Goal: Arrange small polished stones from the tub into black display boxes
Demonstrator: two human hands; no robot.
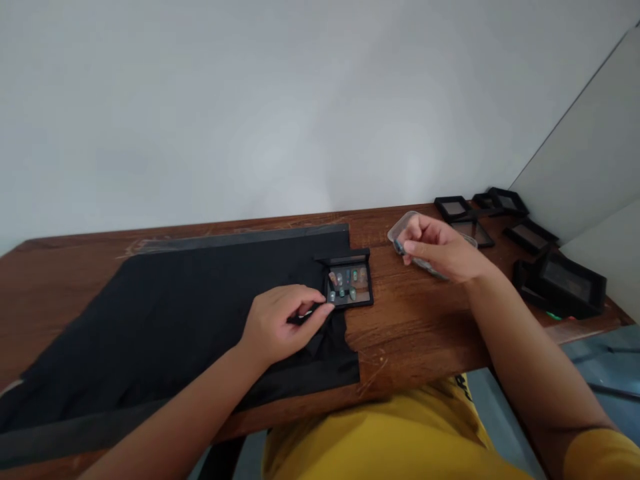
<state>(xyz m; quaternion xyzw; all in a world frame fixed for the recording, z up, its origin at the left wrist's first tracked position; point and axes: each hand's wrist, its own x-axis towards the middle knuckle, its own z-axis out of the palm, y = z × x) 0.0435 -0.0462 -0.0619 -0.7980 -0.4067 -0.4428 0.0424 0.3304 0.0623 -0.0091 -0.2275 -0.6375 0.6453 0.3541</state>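
A small black display case [371, 283] stands with its lid raised on the right edge of a black cloth [190, 313]. Inside its clear window sit several small glossy pieces [342, 292], like polished stones, in green, clear and pinkish tones. My left hand [283, 320] has its thumb and forefinger closed on the case's near left corner. Farther right, my right hand [440, 248] pinches a small dark bluish piece [399, 246], its exact kind too small to tell. That hand is over a clear plastic tub [404, 222], hiding most of it.
More black frame-like cases lie at the right end of the wooden table [400, 333]: a flat one [453, 208] near the wall, another [531, 235] by the side panel, and a larger stacked one [570, 283] near the front edge. A white wall rises behind.
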